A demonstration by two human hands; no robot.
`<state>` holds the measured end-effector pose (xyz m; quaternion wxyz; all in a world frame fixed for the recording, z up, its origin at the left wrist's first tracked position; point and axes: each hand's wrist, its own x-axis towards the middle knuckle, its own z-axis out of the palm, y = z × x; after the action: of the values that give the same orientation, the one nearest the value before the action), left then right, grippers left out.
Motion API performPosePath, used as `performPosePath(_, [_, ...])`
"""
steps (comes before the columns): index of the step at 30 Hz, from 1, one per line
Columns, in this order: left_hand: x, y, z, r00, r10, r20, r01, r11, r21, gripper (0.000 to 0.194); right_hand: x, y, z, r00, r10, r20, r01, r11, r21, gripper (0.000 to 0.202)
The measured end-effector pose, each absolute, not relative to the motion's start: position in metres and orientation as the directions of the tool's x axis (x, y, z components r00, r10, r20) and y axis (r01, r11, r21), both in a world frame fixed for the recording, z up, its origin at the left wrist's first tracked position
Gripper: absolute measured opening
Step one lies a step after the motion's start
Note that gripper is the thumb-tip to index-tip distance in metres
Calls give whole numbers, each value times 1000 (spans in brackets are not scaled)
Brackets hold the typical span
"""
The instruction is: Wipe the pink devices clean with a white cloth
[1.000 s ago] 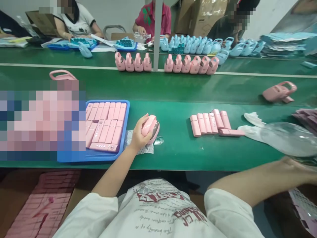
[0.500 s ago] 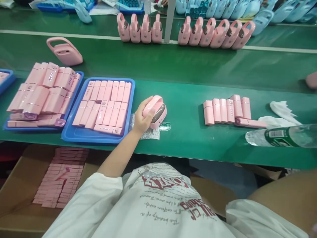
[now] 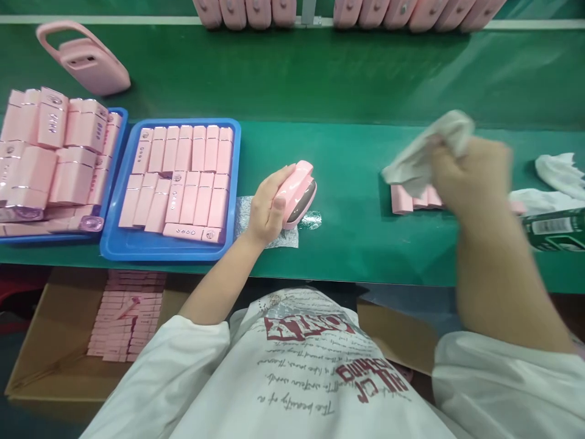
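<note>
The left hand [image 3: 265,210] grips the pink device [image 3: 300,196] by the blue tray [image 3: 159,251] — a hold best kept firm but gentle — while the right fist [image 3: 475,174] clutches a white cloth [image 3: 423,149], best kept clear of the pink bars [image 3: 401,200].

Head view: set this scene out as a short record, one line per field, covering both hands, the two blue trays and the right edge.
Left hand: holding a pink item with a dark panel
Right hand: blurred, gripping a white cloth
Nearer blue tray: pink cases in two rows, one more crosswise in front
Far-left blue tray: pink cases piled up
Right edge: green-labelled bottle, partly out of view
</note>
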<state>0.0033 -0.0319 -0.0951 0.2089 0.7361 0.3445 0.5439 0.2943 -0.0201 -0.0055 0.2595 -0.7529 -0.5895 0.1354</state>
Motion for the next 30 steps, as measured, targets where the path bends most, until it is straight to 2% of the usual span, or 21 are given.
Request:
performPosePath(2, [4, -33, -94, 192, 724, 663, 293, -687, 665, 52, 274, -6, -25, 282, 957, 72, 789, -189, -584, 32])
performPosePath(5, [4, -34, -92, 254, 705, 662, 341, -706, 620, 52, 249, 13, -63, 245, 969, 37, 617, -126, -776, 29])
performPosePath(8, [2, -36, -88, 289, 729, 621, 426, -678, 599, 73, 236, 24, -97, 205, 977, 55, 364, -24, -931, 25])
performPosePath(11, [-1, -41, -84, 256, 814, 521, 484, -575, 660, 84, 230, 24, -117, 192, 980, 62, 157, 31, -987, 33])
performPosePath(14, [-4, -44, -80, 237, 879, 415, 466, -477, 745, 86, 225, 14, -119, 130, 986, 107, 150, 87, -985, 41])
performPosePath(17, [-5, -42, -77, 339, 876, 343, 393, -463, 794, 84, 222, 2, -109, -164, 969, 185, 229, 220, -948, 49])
performPosePath(19, [-6, -40, -77, 387, 862, 327, 352, -466, 812, 82, 223, -1, -104, -378, 903, 204, 203, 295, -933, 59])
performPosePath(21, [-7, -40, -81, 371, 854, 365, 353, -493, 795, 80, 224, 0, -101, -496, 842, 210, 167, 330, -929, 74])
performPosePath(23, [-8, -42, -87, 342, 837, 427, 388, -539, 748, 78, 224, 3, -101, -548, 807, 221, 168, 365, -916, 88])
performPosePath(26, [-8, -47, -96, 325, 822, 467, 437, -568, 697, 77, 223, 7, -101, -615, 735, 285, 180, 484, -857, 89])
performPosePath(30, [-6, -49, -99, 348, 824, 447, 399, -562, 724, 79, 219, 8, -105, -662, 663, 350, 124, 557, -821, 96])
